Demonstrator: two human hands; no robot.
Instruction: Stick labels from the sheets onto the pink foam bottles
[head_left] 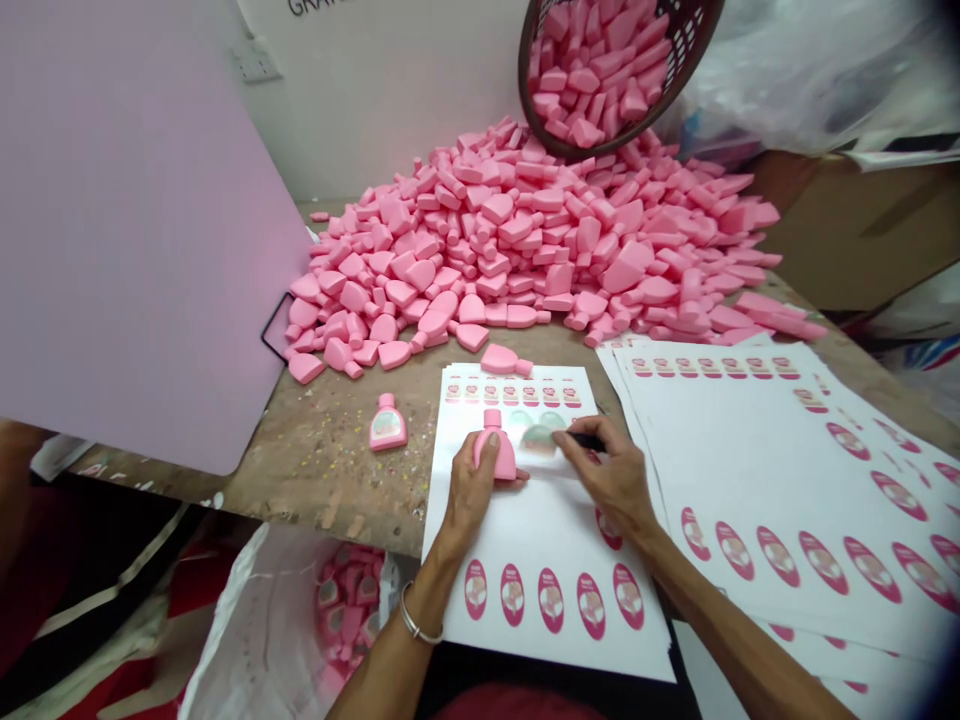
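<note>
My left hand is closed round a small pink plastic bottle, upright with its cap end away from me, above a sheet of sticker labels. Just to its right, my right hand pinches a pale green and beige label, blurred by motion. A slim black tool also sits in the right fingers; its kind is unclear. Another pink bottle lies on its side at the sheet's far edge. Left of the sheet rests a labelled pink bottle.
A large heap of pink bottles covers the back of the table, with a tipped brown basket above it. More label sheets lie right. A pink board stands left. Below the front edge, a white sack holds labelled bottles.
</note>
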